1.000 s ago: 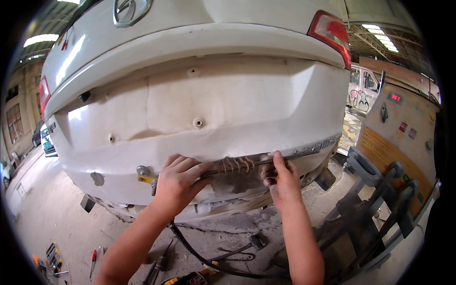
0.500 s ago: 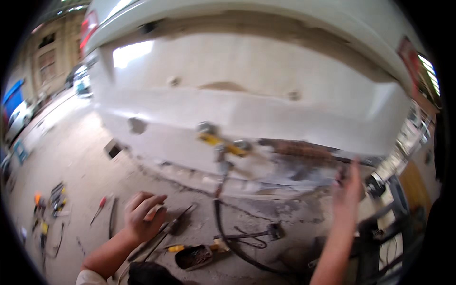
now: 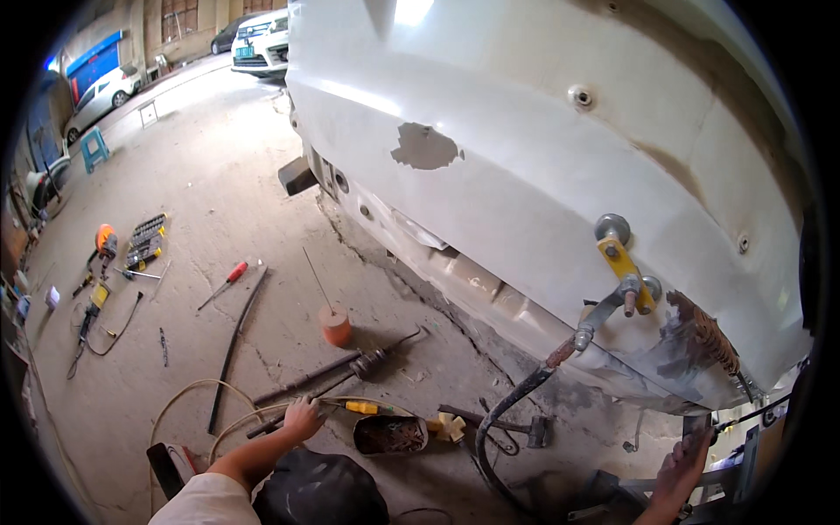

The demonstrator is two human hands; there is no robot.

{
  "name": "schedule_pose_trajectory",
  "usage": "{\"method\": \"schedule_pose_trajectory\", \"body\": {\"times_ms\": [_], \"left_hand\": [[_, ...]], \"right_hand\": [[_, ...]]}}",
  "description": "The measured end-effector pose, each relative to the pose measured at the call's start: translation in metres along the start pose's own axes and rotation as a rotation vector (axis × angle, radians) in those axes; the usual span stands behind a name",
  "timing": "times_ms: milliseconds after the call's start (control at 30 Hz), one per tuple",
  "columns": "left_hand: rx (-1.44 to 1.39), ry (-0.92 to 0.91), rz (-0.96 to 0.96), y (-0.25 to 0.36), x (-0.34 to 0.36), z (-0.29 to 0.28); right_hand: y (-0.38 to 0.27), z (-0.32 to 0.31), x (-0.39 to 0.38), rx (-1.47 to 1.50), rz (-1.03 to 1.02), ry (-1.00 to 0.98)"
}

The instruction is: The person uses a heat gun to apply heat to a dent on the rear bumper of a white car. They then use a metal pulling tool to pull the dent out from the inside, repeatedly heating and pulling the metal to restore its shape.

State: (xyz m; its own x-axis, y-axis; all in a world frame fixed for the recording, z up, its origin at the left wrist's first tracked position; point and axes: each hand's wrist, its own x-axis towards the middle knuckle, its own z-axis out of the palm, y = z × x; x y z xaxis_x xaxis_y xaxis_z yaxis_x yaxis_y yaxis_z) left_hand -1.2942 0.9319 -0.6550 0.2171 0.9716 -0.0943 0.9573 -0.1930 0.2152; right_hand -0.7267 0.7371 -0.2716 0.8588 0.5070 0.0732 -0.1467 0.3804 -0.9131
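Note:
My left hand [image 3: 303, 418] is closed around the shaft of a slide hammer [image 3: 367, 364] lying on the floor, its hooked tip pointing away to the right. Beside it rests another dark metal bar [image 3: 311, 375]. Low at the right, my right hand [image 3: 678, 468] has its fingers curled next to the dark end of a thin black rod [image 3: 752, 416]; what it grips is not plain. On the white car panel [image 3: 525, 192], a yellow metal bracket [image 3: 626, 274] with round metal contacts is attached. A clamp [image 3: 604, 312] on a thick black cable [image 3: 507, 407] joins it.
Near my left hand stand a metal scoop-like container [image 3: 389, 448], a hammer [image 3: 538, 432] and an orange-red round block [image 3: 334, 325] with a thin wire. Farther left lie a red screwdriver [image 3: 234, 273], a black hose [image 3: 236, 350], a socket set [image 3: 146, 242] and power tools [image 3: 98, 297].
The view has turned left and down. My left hand, raised with fingers curled before, is now down on the slide hammer. My right hand has moved off the panel's lower right part.

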Motion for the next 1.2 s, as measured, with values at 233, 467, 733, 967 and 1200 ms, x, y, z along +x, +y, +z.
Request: {"method": "schedule_pose_trajectory", "body": {"times_ms": [233, 467, 733, 967, 1200], "left_hand": [[-0.093, 0.028, -0.146, 0.030, 0.064, 0.022], [-0.364, -0.223, -0.297, -0.003, 0.109, 0.061], [-0.093, -0.229, -0.295, 0.018, 0.082, -0.083], [-0.126, -0.247, -0.143, 0.026, -0.047, -0.301], [-0.425, -0.574, -0.098, 0.036, -0.197, -0.445]], "right_hand": [[0.002, -0.011, -0.014, -0.167, 0.071, -0.009], [-0.008, 0.050, -0.038, -0.226, 0.045, -0.107], [-0.004, 0.014, -0.036, -0.125, 0.270, -0.137], [0.065, 0.028, -0.137, -0.396, 0.891, -0.321], [0.076, 0.144, -0.317, -0.406, 1.129, -0.467]]}}
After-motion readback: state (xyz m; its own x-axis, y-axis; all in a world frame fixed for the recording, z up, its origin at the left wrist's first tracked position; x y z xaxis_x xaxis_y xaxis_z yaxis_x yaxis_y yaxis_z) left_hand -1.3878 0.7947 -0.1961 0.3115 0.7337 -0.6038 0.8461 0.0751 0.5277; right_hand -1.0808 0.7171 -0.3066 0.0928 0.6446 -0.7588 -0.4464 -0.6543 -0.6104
